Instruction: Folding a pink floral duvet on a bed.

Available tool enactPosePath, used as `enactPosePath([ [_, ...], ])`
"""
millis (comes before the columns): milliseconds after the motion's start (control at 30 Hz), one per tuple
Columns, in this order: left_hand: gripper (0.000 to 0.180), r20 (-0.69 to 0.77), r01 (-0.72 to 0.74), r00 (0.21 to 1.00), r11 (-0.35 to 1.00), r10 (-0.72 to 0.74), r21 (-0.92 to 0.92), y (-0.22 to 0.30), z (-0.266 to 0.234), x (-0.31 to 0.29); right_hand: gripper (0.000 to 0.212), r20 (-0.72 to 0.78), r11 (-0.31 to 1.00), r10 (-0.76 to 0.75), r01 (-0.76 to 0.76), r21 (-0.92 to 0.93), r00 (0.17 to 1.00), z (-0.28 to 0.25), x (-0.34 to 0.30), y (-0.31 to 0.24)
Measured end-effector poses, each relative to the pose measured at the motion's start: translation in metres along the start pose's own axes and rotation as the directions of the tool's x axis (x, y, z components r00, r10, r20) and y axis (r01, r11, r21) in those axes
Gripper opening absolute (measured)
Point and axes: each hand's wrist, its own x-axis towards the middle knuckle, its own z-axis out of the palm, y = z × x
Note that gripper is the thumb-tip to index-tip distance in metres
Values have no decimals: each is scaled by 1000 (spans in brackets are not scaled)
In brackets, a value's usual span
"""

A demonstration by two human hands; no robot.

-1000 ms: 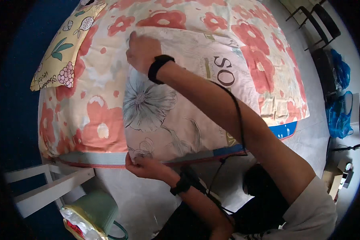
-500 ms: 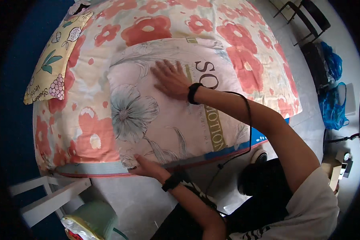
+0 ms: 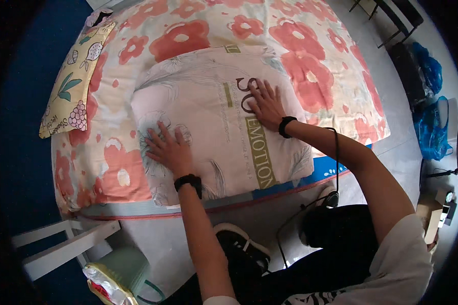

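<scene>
A folded pale pink quilt (image 3: 208, 127) with grey-blue flowers and printed lettering lies near the bed's front edge. My left hand (image 3: 171, 152) rests on its left part, over a large flower, palm down with the fingers spread. On the right part my right hand (image 3: 268, 107) lies flat over the dark lettering, its fingers stretched and slightly apart. Neither hand grips the fabric. Both wrists wear black bands, and a black cable runs down from the right one. Beneath the quilt is a bed sheet (image 3: 119, 170) with big coral-red flowers on cream.
A yellow fruit-print pillow (image 3: 71, 91) lies at the bed's left edge. White wooden rails (image 3: 68, 249) and a green bin (image 3: 127, 269) stand at the lower left. On the right are blue plastic bags (image 3: 433, 129), a dark chair (image 3: 399, 20) and an open cardboard box (image 3: 428, 216).
My left hand has moved from the quilt's front edge up onto its top. My right hand has slid to the right across it. The quilt's left flower looks more bunched.
</scene>
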Motion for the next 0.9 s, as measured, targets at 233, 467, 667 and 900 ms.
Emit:
enactPosePath([
  [233, 70, 549, 149, 820, 986, -162, 68, -62, -1, 21, 64, -69, 992, 56, -64, -113, 996, -17, 8, 49],
  [467, 101, 789, 408, 591, 782, 168, -471, -71, -36, 96, 81, -30, 858, 508, -503, 108, 861, -39, 13, 141],
  [667, 110, 830, 571, 557, 717, 19, -400, -74, -9, 133, 100, 226, 527, 602, -594, 607, 765, -36, 33, 166],
  [900, 90, 870, 718, 477, 515, 124, -468, -48, 30, 139, 74, 633, 253, 375, -732, 632, 677, -20, 54, 211],
])
